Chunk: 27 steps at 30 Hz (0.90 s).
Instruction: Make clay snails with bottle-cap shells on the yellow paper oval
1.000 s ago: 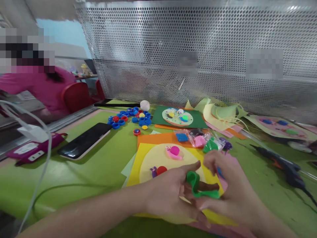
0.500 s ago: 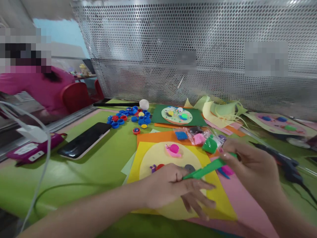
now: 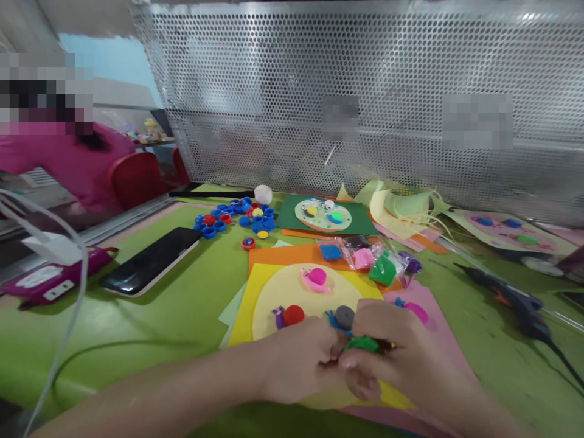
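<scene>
Since 2 patches (image 3: 340, 117) on the perf. metal panel (image 3: 255, 73) are pixelated, can't read them; white label (image 3: 40, 277) on the magenta socket block (image 3: 66, 283) is too small to read. Green clay (image 3: 362, 345) mostly hidden: my L grip (image 3: 298, 359) and R grip (image 3: 410, 347) are closed up, pinching it betw. them. It's over the cream disc (image 3: 314, 304) on the yellow sheet (image 3: 246, 298), nr. the gray/blue snail (image 3: 344, 317). Both forearms (image 3: 182, 377) cut off by view edge.
</scene>
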Each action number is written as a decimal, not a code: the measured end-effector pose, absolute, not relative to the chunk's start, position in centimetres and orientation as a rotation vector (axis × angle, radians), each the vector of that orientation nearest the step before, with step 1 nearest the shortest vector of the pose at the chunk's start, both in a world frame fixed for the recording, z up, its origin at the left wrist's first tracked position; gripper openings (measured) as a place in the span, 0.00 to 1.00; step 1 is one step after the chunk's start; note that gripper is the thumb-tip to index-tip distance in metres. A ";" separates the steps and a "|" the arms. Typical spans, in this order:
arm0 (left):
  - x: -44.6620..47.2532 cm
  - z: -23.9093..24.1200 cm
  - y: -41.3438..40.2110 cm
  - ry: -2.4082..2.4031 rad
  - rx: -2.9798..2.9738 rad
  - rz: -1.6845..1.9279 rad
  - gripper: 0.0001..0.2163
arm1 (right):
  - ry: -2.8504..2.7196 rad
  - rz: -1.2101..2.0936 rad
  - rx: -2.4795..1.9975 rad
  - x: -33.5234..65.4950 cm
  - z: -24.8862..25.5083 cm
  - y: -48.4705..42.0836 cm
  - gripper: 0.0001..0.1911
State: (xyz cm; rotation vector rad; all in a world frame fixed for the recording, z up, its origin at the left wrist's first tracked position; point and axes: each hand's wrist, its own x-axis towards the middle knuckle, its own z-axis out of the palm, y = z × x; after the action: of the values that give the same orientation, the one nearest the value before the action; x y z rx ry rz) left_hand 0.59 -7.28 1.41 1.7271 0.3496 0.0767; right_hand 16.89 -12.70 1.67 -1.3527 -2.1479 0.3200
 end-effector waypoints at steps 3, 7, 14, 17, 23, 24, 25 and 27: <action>0.9 1.6 -7.4 0.357 1.554 0.098 0.23 | -1.912 0.268 -1.356 19.2 2.0 -12.0 0.21; 1.1 1.5 -7.2 0.344 1.287 0.184 0.23 | -1.534 0.031 -1.403 21.1 2.3 -11.3 0.13; 1.3 1.6 -7.4 0.434 1.443 0.211 0.14 | -1.901 0.103 -1.367 17.0 1.2 -12.7 0.17; 1.1 1.6 -7.4 0.460 1.652 0.215 0.08 | -1.771 -0.029 -1.477 15.8 0.9 -13.1 0.22; 0.7 0.9 -7.2 0.333 1.860 0.148 0.09 | -2.097 0.143 -1.484 16.0 1.3 -12.8 0.24; 0.8 0.8 -7.3 0.316 1.811 0.132 0.10 | -2.124 0.186 -1.418 16.3 1.4 -12.7 0.25; 0.8 0.7 -7.2 0.312 1.744 0.118 0.12 | -2.117 0.205 -1.362 16.7 1.5 -12.6 0.25; 0.9 0.5 -7.1 0.341 1.627 0.121 0.16 | -2.042 0.180 -1.333 17.9 1.7 -12.3 0.25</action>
State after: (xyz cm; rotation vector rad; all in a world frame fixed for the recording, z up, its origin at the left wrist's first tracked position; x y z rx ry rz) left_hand 0.91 -7.07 0.51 1.6268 0.3406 0.1212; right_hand 17.88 -12.27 1.66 -1.3328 -2.0416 0.1799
